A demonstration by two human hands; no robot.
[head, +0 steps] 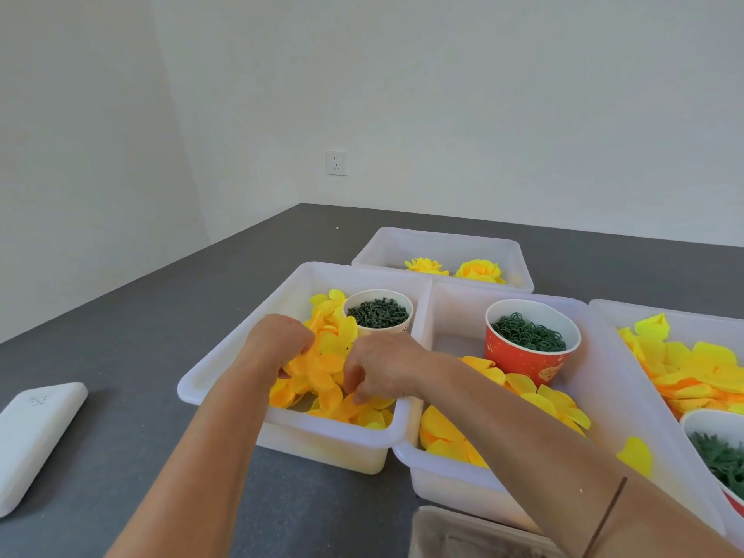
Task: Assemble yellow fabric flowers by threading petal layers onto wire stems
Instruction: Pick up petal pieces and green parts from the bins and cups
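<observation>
Petal pick, near-left tray: both hands in yellow petal layers [322, 368].

Left hand [277, 340] fingers curled into pile; right hand [382, 366] fingers pinching a petal at front of white tray [225, 358]. Risk: several clinging layers lifted together, or white cup [378, 312] of green stems knocked, standing just behind. Nearby: red cup [527, 342], finished flowers [455, 269] in far tray, all on grey surface [120, 356].

Bright even daylight, soft faint shadows, no glare, wide-angle bending at edges, slightly soft focus

White cup [378, 312] blocks bin's far corner; petals [322, 368] reachable in front.
</observation>
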